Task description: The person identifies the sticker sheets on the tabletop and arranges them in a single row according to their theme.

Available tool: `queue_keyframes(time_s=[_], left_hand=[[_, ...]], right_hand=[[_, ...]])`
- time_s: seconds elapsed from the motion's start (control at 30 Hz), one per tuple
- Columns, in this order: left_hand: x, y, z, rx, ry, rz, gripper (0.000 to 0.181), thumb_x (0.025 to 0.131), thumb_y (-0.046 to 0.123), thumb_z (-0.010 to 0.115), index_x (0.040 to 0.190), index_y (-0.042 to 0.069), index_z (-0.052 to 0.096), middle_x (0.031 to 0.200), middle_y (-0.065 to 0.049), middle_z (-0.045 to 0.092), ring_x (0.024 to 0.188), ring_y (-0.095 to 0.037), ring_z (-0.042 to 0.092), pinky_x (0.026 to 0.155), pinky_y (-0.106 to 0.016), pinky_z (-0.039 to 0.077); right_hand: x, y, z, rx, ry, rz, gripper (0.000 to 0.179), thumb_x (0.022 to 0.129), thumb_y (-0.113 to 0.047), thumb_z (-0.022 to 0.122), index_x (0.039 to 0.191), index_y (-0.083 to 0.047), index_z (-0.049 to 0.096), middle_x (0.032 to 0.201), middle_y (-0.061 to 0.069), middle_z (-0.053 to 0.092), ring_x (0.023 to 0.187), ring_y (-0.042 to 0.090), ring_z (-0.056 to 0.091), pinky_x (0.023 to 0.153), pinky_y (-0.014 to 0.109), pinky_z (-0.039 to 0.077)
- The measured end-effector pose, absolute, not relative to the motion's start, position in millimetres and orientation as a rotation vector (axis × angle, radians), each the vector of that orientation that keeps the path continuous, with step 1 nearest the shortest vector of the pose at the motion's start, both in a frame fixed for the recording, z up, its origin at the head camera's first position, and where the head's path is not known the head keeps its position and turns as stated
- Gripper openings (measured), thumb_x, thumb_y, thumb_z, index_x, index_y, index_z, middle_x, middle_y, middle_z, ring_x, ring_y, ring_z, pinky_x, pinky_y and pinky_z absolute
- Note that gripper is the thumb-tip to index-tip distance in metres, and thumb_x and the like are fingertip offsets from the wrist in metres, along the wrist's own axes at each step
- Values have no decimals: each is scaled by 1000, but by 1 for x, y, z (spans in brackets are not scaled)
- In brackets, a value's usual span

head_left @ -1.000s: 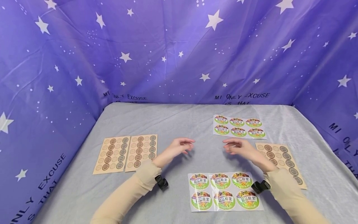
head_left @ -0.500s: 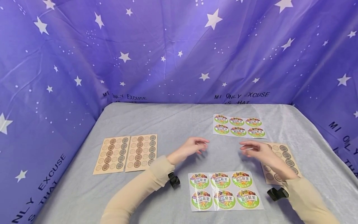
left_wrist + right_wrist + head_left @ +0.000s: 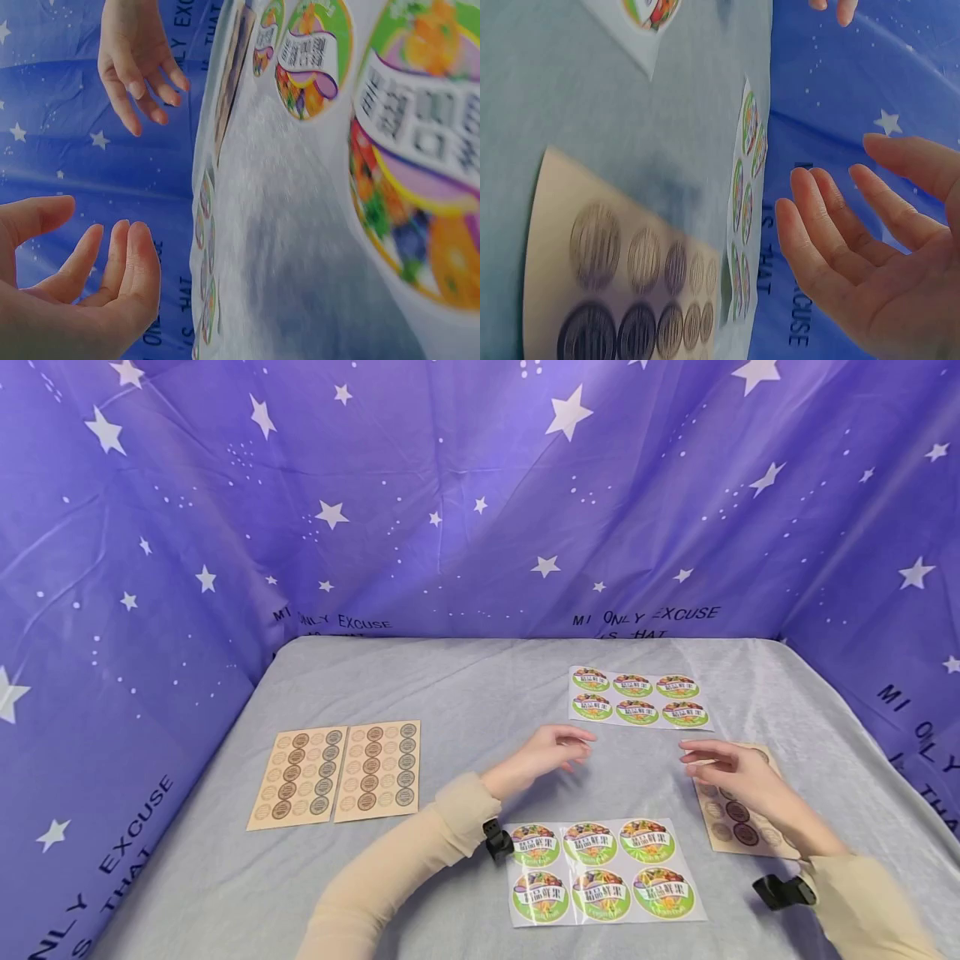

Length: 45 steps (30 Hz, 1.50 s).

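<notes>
The left hand (image 3: pixel 542 753) and the right hand (image 3: pixel 738 777) hang above the grey cloth-covered table (image 3: pixel 450 681), their fingers relaxed and slightly bent, the thumbs apart from them. Beyond the fingertips lies a white rectangular sheet of six round fruit stickers (image 3: pixel 635 697); a similar glossy sheet (image 3: pixel 600 872) lies on the near side of the fingers. Below the right hand is a tan paper sheet with round prints (image 3: pixel 724 832); two other tan sheets (image 3: pixel 300 777) lie left of the left fingers.

Head view bright, glare on nearest sticker sheet (image 3: pixel 606 871); wrist views dimmer, slightly blurred.
</notes>
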<state>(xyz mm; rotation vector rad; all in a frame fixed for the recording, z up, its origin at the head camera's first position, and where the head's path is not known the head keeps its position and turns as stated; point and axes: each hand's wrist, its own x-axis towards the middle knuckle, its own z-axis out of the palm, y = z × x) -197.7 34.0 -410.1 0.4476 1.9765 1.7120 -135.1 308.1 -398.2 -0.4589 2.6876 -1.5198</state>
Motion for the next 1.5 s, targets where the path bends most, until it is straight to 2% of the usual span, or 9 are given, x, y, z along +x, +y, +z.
queue_keyframes(time_s=[0.27, 0.53, 0.67, 0.77, 0.97, 1.17, 1.27, 1.4, 1.5], left_hand=[[-193, 55, -409, 432, 1944, 1714, 29, 84, 4, 56, 112, -1, 58, 97, -15, 63, 88, -28, 60, 72, -33, 52], [-187, 76, -412, 377, 1847, 1791, 28, 84, 2, 54, 112, -3, 58, 103, -22, 60, 90, -31, 60, 71, -30, 52], [-185, 87, -412, 335, 1818, 1818, 29, 83, 2, 55, 111, -3, 58, 105, -20, 61, 89, -28, 61, 73, -31, 52], [-183, 94, -413, 317, 1803, 1843, 28, 83, 1, 55, 110, -3, 59, 106, -19, 60, 87, -24, 62, 73, -32, 52], [-178, 110, -413, 250, 1791, 1887, 26, 81, 0, 56, 106, -2, 61, 103, -15, 62, 80, -20, 62, 70, -30, 52], [-173, 128, -415, 136, 1790, 1957, 23, 79, -3, 57, 101, -3, 64, 89, -12, 65, 76, -22, 63, 65, -31, 53], [-170, 137, -417, 77, 1795, 1976, 22, 78, -3, 58, 99, -2, 64, 83, -9, 64, 76, -23, 63, 64, -31, 53], [-167, 148, -422, 25, 1791, 1993, 21, 78, -3, 59, 98, -2, 64, 78, -5, 63, 74, -22, 63, 66, -35, 53], [-165, 153, -425, 10, 1803, 1990, 21, 78, -2, 59, 98, -1, 64, 78, -5, 63, 74, -21, 62, 68, -38, 52]], right_hand=[[-126, 330, -396, -298, 2804, -1406, 27, 84, -9, 59, 111, -7, 58, 90, -21, 61, 73, 2, 60, 59, 19, 49], [-117, 350, -394, -271, 2871, -1356, 29, 84, -7, 58, 113, -8, 58, 90, -26, 59, 74, -4, 58, 60, 14, 47], [-115, 361, -397, -232, 2910, -1327, 28, 83, -8, 59, 111, -12, 59, 89, -31, 55, 72, -5, 57, 59, 10, 45], [-116, 371, -401, -213, 2940, -1288, 31, 83, -11, 60, 113, -6, 57, 90, -32, 54, 72, -7, 56, 60, 9, 43], [-115, 389, -414, -161, 2964, -1258, 35, 84, -14, 60, 117, -4, 55, 89, -28, 58, 73, -9, 55, 61, 7, 42], [-110, 390, -408, -152, 2957, -1285, 29, 84, -10, 59, 108, -26, 58, 87, -32, 55, 72, -11, 54, 60, 6, 41], [-119, 413, -436, -133, 2982, -1261, 30, 85, -20, 59, 115, -25, 56, 88, -30, 56, 74, -11, 54, 61, 7, 43], [-125, 430, -458, -107, 2992, -1272, 40, 85, -24, 60, 119, -6, 53, 89, -29, 57, 76, -11, 55, 62, 8, 44], [-116, 409, -433, -111, 2961, -1311, 31, 84, -13, 60, 115, -14, 56, 87, -32, 54, 74, -13, 53, 61, 6, 43]])
